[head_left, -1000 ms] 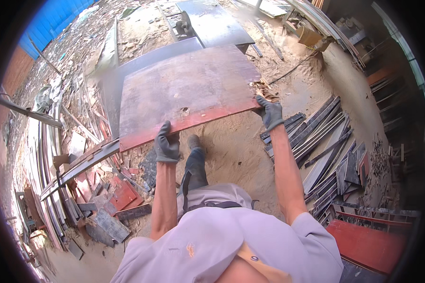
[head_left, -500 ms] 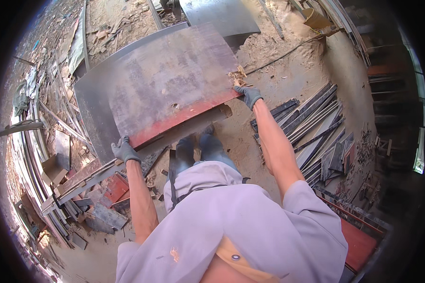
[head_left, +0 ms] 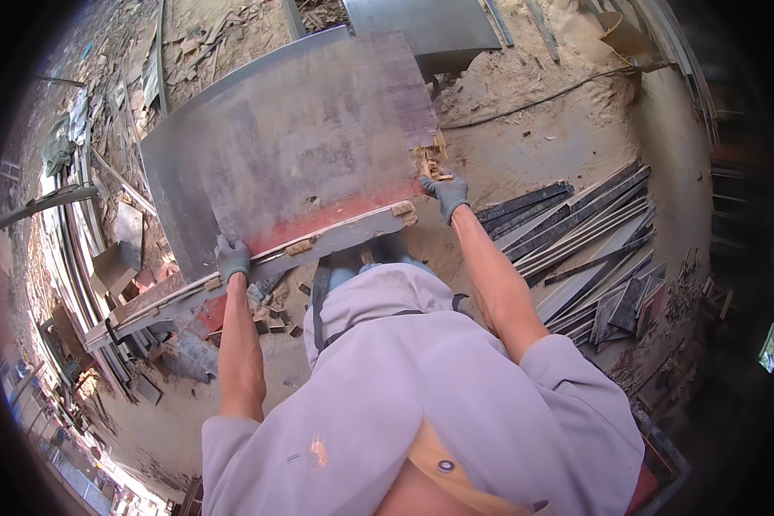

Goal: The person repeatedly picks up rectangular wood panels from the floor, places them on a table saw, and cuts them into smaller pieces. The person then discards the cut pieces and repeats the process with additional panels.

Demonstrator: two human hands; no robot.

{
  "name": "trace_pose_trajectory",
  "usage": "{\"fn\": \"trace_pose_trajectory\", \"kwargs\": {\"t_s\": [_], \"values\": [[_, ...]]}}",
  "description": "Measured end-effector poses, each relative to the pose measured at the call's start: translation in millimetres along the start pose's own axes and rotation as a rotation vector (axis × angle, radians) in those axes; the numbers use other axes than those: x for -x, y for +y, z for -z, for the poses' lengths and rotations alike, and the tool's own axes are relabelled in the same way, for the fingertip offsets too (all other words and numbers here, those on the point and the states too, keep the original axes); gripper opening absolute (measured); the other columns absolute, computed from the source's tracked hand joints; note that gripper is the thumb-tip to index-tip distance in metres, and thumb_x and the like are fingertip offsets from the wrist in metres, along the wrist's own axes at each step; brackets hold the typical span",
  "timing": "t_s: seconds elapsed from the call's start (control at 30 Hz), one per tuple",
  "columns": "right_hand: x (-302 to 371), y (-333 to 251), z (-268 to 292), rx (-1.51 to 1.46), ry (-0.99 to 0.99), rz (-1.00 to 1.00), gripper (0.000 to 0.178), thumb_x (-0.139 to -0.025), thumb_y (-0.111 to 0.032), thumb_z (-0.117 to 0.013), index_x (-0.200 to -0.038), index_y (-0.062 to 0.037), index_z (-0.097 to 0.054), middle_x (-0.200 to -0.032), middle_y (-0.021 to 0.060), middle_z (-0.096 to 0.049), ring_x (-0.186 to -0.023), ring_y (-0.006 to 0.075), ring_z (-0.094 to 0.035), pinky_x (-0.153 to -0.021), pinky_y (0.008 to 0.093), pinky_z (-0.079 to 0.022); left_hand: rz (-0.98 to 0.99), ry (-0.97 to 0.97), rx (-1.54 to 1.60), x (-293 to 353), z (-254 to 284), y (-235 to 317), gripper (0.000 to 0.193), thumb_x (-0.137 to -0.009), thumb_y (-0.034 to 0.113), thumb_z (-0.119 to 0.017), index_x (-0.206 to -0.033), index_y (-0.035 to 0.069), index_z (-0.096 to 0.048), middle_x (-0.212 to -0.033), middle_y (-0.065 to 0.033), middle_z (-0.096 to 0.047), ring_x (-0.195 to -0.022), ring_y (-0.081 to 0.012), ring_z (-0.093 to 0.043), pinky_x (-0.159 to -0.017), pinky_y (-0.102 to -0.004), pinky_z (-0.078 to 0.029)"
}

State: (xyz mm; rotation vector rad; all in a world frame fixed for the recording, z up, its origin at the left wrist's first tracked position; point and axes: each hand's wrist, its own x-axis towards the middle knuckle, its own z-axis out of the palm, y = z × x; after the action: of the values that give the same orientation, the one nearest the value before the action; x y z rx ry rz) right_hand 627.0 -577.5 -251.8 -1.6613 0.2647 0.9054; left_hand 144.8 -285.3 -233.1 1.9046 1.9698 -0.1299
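A worn plywood board (head_left: 318,129), dusty purple-grey with a red band along its near edge, lies over a grey metal table top (head_left: 176,185). My gloved left hand (head_left: 231,257) grips its near left corner, fingers over the top. At the near right corner my gloved right hand (head_left: 446,191) holds the board where the wood is broken into splinters (head_left: 430,162). A pale rail with small wooden blocks (head_left: 299,247) runs along the table's near side, just below the board's red edge. The undersides of both grips are hidden.
Stacked dark-edged strips (head_left: 580,232) lie on the ground to the right. Long strips (head_left: 64,284) and offcuts (head_left: 185,348) fill the left side. Beyond the board stands another grey metal sheet (head_left: 421,30). A cable (head_left: 542,105) crosses the sawdust at the far right.
The board has slid away from me over the table, and the rail with its wooden blocks now shows in front of its near edge. Both hands keep hold of the board.
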Motion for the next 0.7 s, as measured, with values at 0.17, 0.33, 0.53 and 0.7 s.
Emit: {"fn": "trace_pose_trajectory", "kwargs": {"t_s": [0.17,0.33,0.53,0.7], "values": [[-8,5,18,0.041,-0.058,-0.086,0.040,-0.082,-0.003,-0.089,-0.117,-0.0021,-0.070,-0.096,0.0062,-0.076,-0.070,0.0165,-0.072,-0.060,0.0295,-0.062,-0.061,0.105,-0.208,52,-8,54,0.096,-0.090,0.049,-0.069,-0.155,-0.013,-0.034,-0.146,-0.0337,-0.053,-0.136,-0.0448,-0.052,-0.115,-0.0480,-0.040],[-7,7,27,0.147,-0.039,-0.036,0.037,-0.082,-0.006,-0.089,-0.115,-0.0053,-0.073,-0.090,0.0027,-0.075,-0.064,0.0113,-0.065,-0.055,0.0278,-0.055,-0.008,0.127,-0.191,61,1,67,0.097,-0.090,0.051,-0.069,-0.155,-0.012,-0.034,-0.148,-0.0328,-0.052,-0.136,-0.0439,-0.052,-0.116,-0.0473,-0.039],[7,-4,2,0.145,0.194,0.048,0.035,-0.078,-0.004,-0.091,-0.108,-0.0042,-0.073,-0.083,0.0031,-0.073,-0.063,0.0101,-0.065,-0.053,0.0278,-0.054,0.018,0.221,-0.174,50,-1,69,0.095,-0.087,0.052,-0.070,-0.152,-0.009,-0.041,-0.137,-0.0306,-0.059,-0.127,-0.0436,-0.057,-0.109,-0.0490,-0.044],[-31,-56,-43,0.600,0.263,0.120,0.039,-0.068,-0.023,-0.097,-0.091,-0.0037,-0.072,-0.085,0.0123,-0.077,-0.073,0.0227,-0.073,-0.066,0.0377,-0.057,0.035,0.250,-0.167,-15,11,105,0.088,-0.086,0.050,-0.069,-0.150,-0.006,-0.046,-0.130,-0.0284,-0.062,-0.122,-0.0422,-0.059,-0.103,-0.0504,-0.046]]}}
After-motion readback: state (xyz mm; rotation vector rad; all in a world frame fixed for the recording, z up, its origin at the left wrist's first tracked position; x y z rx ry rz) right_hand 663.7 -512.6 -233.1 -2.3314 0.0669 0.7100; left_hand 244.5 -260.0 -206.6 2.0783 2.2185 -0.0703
